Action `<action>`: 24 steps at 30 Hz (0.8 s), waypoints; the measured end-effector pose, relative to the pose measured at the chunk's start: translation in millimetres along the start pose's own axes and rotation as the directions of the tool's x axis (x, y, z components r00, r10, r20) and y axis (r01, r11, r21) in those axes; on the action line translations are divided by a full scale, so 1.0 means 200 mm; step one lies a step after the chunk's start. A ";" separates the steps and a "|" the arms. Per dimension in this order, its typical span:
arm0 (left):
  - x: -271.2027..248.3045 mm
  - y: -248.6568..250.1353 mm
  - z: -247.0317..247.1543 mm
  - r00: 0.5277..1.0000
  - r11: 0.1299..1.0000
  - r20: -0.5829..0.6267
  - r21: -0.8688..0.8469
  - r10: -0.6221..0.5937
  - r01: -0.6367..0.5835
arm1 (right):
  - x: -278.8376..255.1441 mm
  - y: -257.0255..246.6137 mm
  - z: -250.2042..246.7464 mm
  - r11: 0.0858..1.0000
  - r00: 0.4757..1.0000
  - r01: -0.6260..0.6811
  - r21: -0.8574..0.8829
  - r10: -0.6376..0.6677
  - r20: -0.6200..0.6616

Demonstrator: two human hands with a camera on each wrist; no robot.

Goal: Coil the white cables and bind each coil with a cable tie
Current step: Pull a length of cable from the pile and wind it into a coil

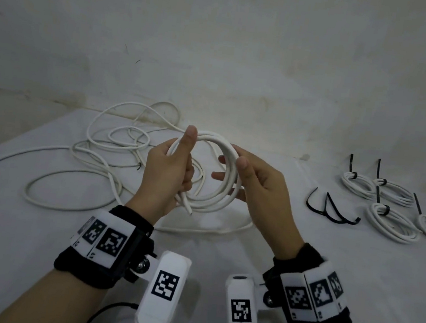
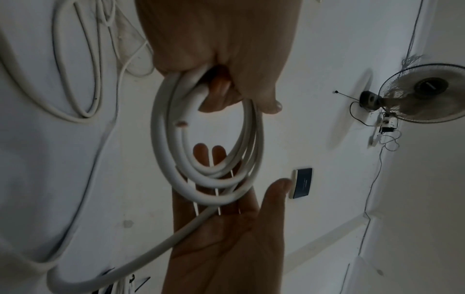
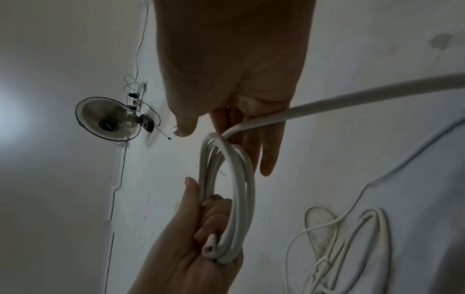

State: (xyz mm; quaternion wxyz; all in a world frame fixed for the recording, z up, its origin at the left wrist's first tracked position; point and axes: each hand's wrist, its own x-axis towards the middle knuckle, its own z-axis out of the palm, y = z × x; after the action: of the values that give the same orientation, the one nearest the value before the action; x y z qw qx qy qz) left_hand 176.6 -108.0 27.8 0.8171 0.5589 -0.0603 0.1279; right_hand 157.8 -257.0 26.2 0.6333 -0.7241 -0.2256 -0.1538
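A white cable coil (image 1: 208, 205) of several loops is held upright above the table, between both hands. My left hand (image 1: 176, 167) grips its left side, thumb pointing up along the loops, and the cut cable end (image 1: 189, 211) sticks out below the fist. My right hand (image 1: 257, 183) lies against the right side with straight fingers behind the loops and the thumb in front. In the left wrist view the coil (image 2: 163, 155) rests on the flat right palm (image 2: 226, 238). In the right wrist view the coil (image 3: 241, 189) and its loose tail (image 3: 352, 97) cross my straight fingers (image 3: 269, 151).
More loose white cable (image 1: 118, 188) lies tangled on the white-covered table (image 1: 222, 253) at the left and back. Several coils bound with black ties (image 1: 359, 184) sit at the right, with loose black cable ties (image 1: 331, 213) beside them. A wall stands close behind.
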 end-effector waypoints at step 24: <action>-0.02 -0.10 0.01 0.957 0.913 0.095 0.287 0.275 -0.291 | 0.01 0.03 0.00 0.914 0.981 -0.190 0.358 0.194 0.025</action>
State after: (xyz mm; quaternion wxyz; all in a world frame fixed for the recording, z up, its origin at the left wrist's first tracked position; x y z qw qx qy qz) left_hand 178.3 -117.7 10.3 0.6945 0.6640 -0.1422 0.2377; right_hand 162.7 -256.6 22.2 0.7681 -0.6140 -0.1741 -0.0512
